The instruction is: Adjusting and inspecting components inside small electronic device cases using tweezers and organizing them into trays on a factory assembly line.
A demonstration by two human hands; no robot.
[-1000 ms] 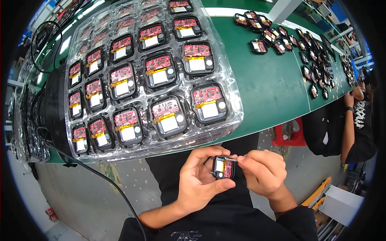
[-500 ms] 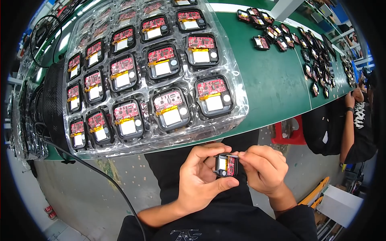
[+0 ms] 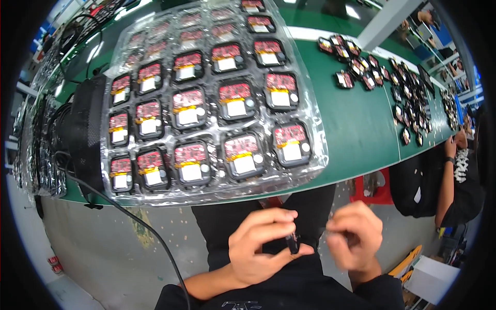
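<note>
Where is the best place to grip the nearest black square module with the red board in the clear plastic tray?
Probably the two opposite black side edges of the black square module, coming straight down from above. It lies flat, face up, in a pocket of the clear plastic tray, so only its rim is safe to pinch.

the person's left hand (image 3: 258, 248) and right hand (image 3: 354, 243) are bare, without gloves or rings that show, the forearms uncovered up to dark short sleeves, over a black top with a small pale print at the chest and black trousers.
</note>
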